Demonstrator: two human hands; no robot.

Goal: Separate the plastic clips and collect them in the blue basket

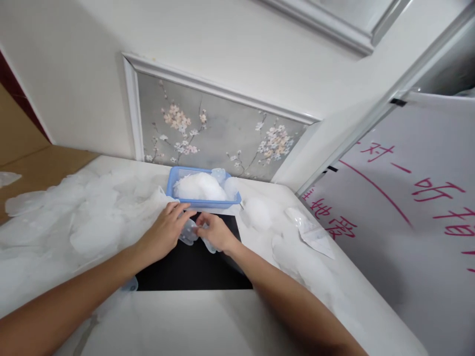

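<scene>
Film piece: pale blue, see-through, dotted; over the far half of the black mat, between the two hands. More of the same film shows under the right hand; cannot tell if it is one piece or two.

Right hand: fingers bent, tips together, clamped on the film's edge. Left hand: back up, fingers stretched along the film's left side; thumb hidden, so cannot tell whether they grip or only touch.

Just beyond the mat, a blue basket with a mound of white fluff, film pieces at its right end. Bluish scrap at the mat's near left corner, partly behind the left forearm.

Left side of the worktop: a broad, filmy heap, details blurred. Right side: a white tuft near the basket, a clear packet farther right, a long pale pile nearer.

Far side: a wall with a framed flower panel. Right of the worktop: a white board, red handwriting.
</scene>
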